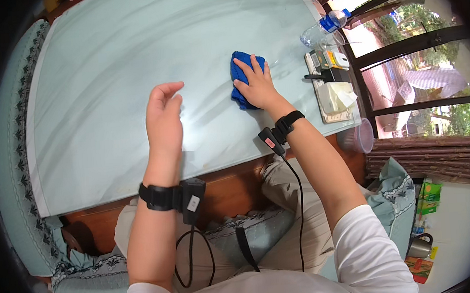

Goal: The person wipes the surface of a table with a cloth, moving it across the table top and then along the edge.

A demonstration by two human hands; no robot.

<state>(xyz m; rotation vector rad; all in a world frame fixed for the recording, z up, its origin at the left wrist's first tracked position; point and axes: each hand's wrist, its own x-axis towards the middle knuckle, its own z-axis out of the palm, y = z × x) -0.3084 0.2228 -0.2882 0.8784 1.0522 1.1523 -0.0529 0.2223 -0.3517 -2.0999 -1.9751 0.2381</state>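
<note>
The right hand [259,87] lies palm down on a folded blue cloth [238,72], its fingers spread apart and pressing on the fabric rather than pinching it. The cloth rests on the table [95,102], right of the middle, between the far and near edges; parts of it show past the fingertips and below the palm.

The left hand [163,116] is over the table left of the cloth and well apart from it, nothing in its grasp. Its fingers bend loosely, with the thumb apart from them; whether it touches the tabletop I cannot tell. Each wrist wears a black strap with a small box, the left device [194,201] and the right device [271,141], and a black cable runs down from each.

Along the right edge of the table sits a pale tray [337,118] bearing an off-white tissue pack [329,97] near its closer end and small boxes at its farther end. Just past the tray, toward the far right corner, is a clear plastic bottle [325,28] with a blue cap and label. A translucent plastic bin [363,136] shows beside the near right corner.
</note>
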